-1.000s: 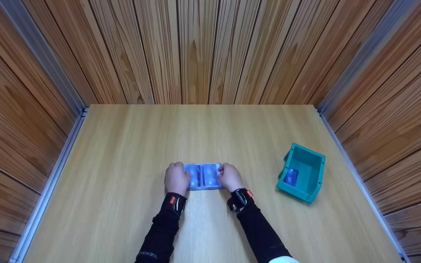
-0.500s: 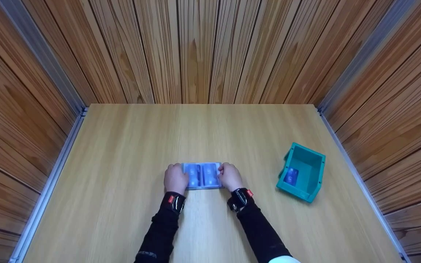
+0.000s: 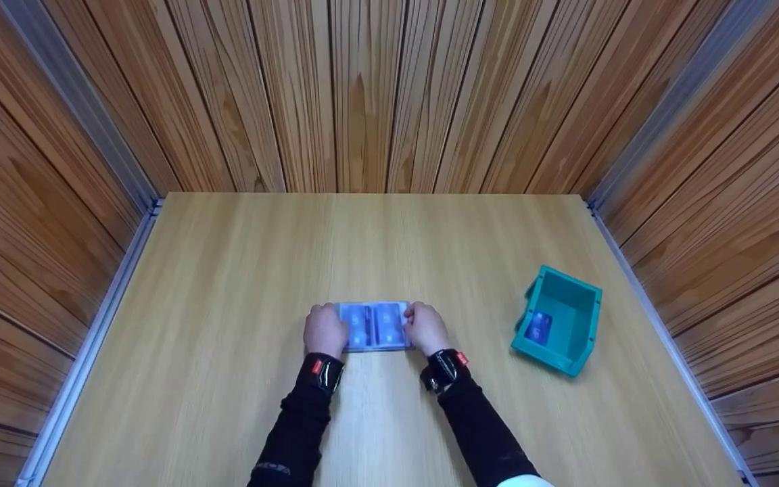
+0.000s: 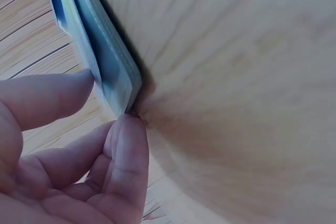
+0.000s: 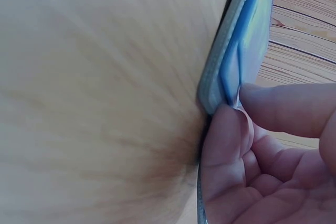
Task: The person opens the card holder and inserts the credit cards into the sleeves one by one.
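Note:
A blue card holder (image 3: 387,326) lies spread out on the table, two shiny panels side by side with a fold down the middle. My left hand (image 3: 326,329) pinches its left edge; in the left wrist view the thumb (image 4: 58,98) presses the sleeve-like inner layer against the thick grey cover (image 4: 113,61). At the opposite edge, my right hand (image 3: 427,328) pinches likewise, its thumb (image 5: 283,106) on the glossy inner layer and a curled finger (image 5: 226,140) at the cover's stitched rim.
A teal bin (image 3: 575,318) stands on the right of the table (image 3: 261,257), with a small blue card-like piece (image 3: 538,327) inside at its left. Wood-panelled walls (image 3: 362,101) enclose the table at the back and both sides.
Over the past second my left hand has shifted slightly left, baring a little more of the left panel. My right hand and the bin have stayed put.

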Demonstrator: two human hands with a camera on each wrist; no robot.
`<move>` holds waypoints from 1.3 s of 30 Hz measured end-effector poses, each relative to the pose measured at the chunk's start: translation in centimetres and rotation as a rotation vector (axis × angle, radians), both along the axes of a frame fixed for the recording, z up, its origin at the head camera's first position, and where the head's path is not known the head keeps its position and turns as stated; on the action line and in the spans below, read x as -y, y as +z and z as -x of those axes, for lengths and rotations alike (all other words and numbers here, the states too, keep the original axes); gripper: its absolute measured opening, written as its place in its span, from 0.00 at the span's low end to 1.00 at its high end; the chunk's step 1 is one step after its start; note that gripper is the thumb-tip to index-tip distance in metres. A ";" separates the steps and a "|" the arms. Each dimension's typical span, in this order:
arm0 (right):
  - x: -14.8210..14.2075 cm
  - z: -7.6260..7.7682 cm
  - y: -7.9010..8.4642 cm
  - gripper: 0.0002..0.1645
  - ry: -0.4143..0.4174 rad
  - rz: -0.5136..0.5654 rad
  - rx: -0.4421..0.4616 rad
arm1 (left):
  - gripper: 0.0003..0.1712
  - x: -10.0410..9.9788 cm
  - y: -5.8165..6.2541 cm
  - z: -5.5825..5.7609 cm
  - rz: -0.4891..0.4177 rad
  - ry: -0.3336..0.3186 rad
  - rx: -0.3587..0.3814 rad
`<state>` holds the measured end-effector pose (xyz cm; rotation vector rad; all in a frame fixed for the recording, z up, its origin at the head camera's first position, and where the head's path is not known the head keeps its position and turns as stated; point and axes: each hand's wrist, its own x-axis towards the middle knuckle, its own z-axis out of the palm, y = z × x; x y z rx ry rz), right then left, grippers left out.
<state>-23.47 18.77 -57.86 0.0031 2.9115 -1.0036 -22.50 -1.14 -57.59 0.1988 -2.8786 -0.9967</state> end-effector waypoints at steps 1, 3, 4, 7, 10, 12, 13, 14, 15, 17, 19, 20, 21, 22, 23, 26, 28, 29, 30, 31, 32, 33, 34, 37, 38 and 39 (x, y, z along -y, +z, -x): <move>0.0 0.0 0.0 0.08 -0.001 0.003 0.005 | 0.09 0.0 0.0 0.0 0.004 0.003 -0.002; 0.0 0.1 0.0 0.08 -0.004 0.008 0.017 | 0.09 0.0 -0.1 0.1 0.006 0.007 -0.001; 0.0 0.1 0.0 0.08 -0.003 0.007 0.020 | 0.09 0.0 -0.1 0.1 0.008 0.008 -0.001; 0.0 0.2 0.0 0.07 0.003 0.004 0.026 | 0.09 0.0 -0.2 0.2 0.007 0.013 0.012; 0.0 0.3 0.2 0.06 0.015 -0.006 0.010 | 0.10 0.1 -0.2 0.2 0.005 0.015 0.018; 0.0 0.4 0.3 0.06 0.019 -0.032 -0.014 | 0.10 0.1 -0.1 0.1 0.004 0.014 0.016; 0.0 0.4 0.4 0.06 0.021 -0.042 -0.024 | 0.10 0.1 -0.1 0.1 0.005 0.012 0.013; 0.0 0.4 0.4 0.05 0.023 -0.052 -0.034 | 0.10 0.1 -0.1 0.1 0.007 0.010 0.011; 0.1 0.5 0.5 0.05 0.026 -0.063 -0.044 | 0.10 0.1 -0.1 0.0 0.007 0.009 0.006; 0.1 0.5 0.7 0.05 0.043 -0.090 -0.075 | 0.10 0.2 0.0 0.0 0.007 0.006 0.003; 0.2 0.6 0.9 0.04 0.064 -0.102 -0.096 | 0.10 0.2 -0.1 0.0 0.002 0.004 0.011; 0.3 0.7 1.1 0.03 0.075 -0.110 -0.106 | 0.10 0.2 -0.1 0.0 0.001 0.003 0.014; 0.3 0.8 1.2 0.03 0.085 -0.121 -0.118 | 0.10 0.2 -0.1 0.0 0.000 0.002 0.019; 0.4 0.9 1.4 0.03 0.096 -0.133 -0.130 | 0.11 0.3 -0.1 0.0 -0.003 0.001 0.027; 0.5 1.1 1.5 0.03 0.107 -0.145 -0.142 | 0.11 0.3 -0.1 0.0 -0.002 -0.001 0.032; 0.7 1.6 1.8 0.03 0.132 -0.176 -0.179 | 0.12 0.3 -0.1 0.1 -0.003 -0.007 0.037; 0.8 1.8 1.9 0.04 0.141 -0.195 -0.206 | 0.12 0.3 -0.1 0.1 -0.006 -0.008 0.033; 0.9 1.9 1.8 0.04 0.143 -0.202 -0.218 | 0.12 0.3 -0.2 0.1 -0.006 -0.008 0.030; 0.9 2.0 1.8 0.04 0.144 -0.210 -0.226 | 0.11 0.3 -0.2 0.1 -0.010 -0.007 0.028; 1.0 2.0 1.8 0.04 0.146 -0.216 -0.231 | 0.12 0.3 -0.2 0.1 -0.012 -0.005 0.029; 1.0 2.1 1.7 0.04 0.151 -0.226 -0.238 | 0.11 0.3 -0.2 0.1 -0.013 -0.004 0.027; 1.1 2.2 1.7 0.05 0.158 -0.235 -0.244 | 0.11 0.3 -0.2 0.1 -0.015 -0.003 0.027; 1.1 2.3 1.6 0.05 0.162 -0.244 -0.246 | 0.11 0.2 -0.2 0.1 -0.016 -0.002 0.031; 1.2 2.5 1.3 0.06 0.171 -0.275 -0.242 | 0.11 0.2 -0.2 0.1 -0.014 0.000 0.040; 1.2 2.6 1.2 0.06 0.169 -0.281 -0.233 | 0.11 0.2 -0.2 0.1 -0.011 0.000 0.040; 1.2 2.6 1.2 0.07 0.167 -0.286 -0.222 | 0.11 0.2 -0.2 0.2 -0.009 0.002 0.043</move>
